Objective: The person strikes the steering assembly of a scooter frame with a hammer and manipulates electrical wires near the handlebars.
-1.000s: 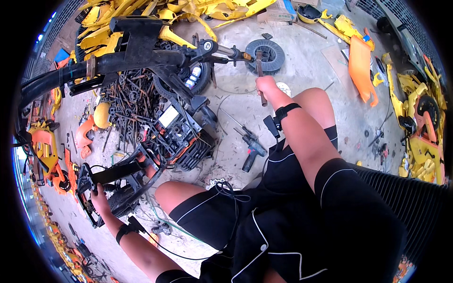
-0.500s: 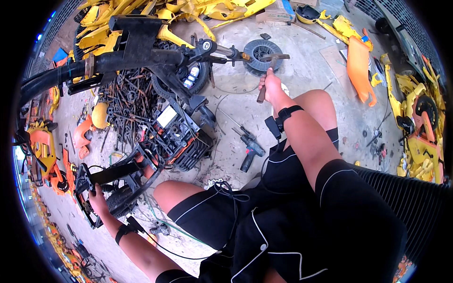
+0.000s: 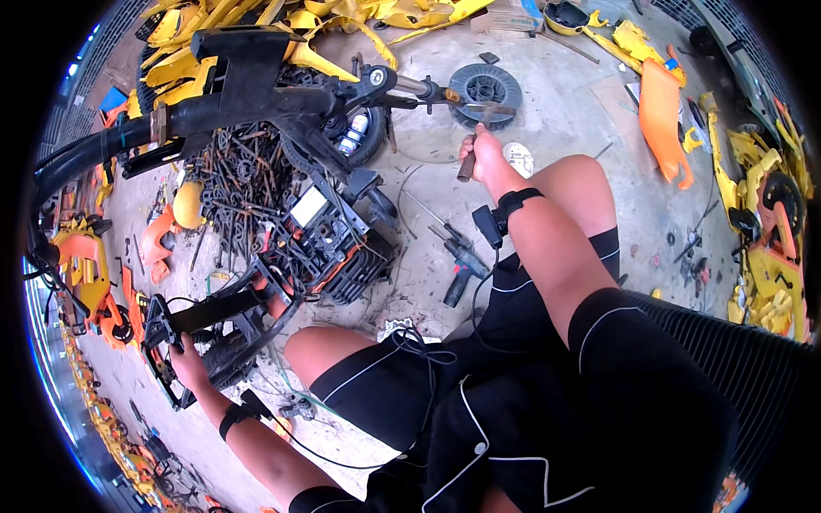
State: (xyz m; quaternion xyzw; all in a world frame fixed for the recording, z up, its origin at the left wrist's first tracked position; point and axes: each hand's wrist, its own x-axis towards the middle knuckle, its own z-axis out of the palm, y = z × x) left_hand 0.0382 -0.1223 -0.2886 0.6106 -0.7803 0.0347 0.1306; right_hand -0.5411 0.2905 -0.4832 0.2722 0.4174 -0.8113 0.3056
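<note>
My right hand is closed around the brown handle of a hammer. The hammer's head appears beside the tip of a metal rod on the black vehicle frame; whether they touch, I cannot tell. Beyond the hammer head, a grey wheel lies on the floor. At the lower left, my left hand grips a black bracket-like frame end, its fingers partly hidden behind it. This end joins a battered assembly of black and orange parts that leans in front of me.
A cordless drill lies on the floor between my knees. Left of centre spreads a heap of rusty metal parts. Yellow plastic panels pile up at the back, with an orange panel at the right. A tyre holds a spray can.
The hammer has come slightly down and left, its head now nearer the rod tip. My left hand keeps its hold on the frame end. The whole view has shifted a little.
</note>
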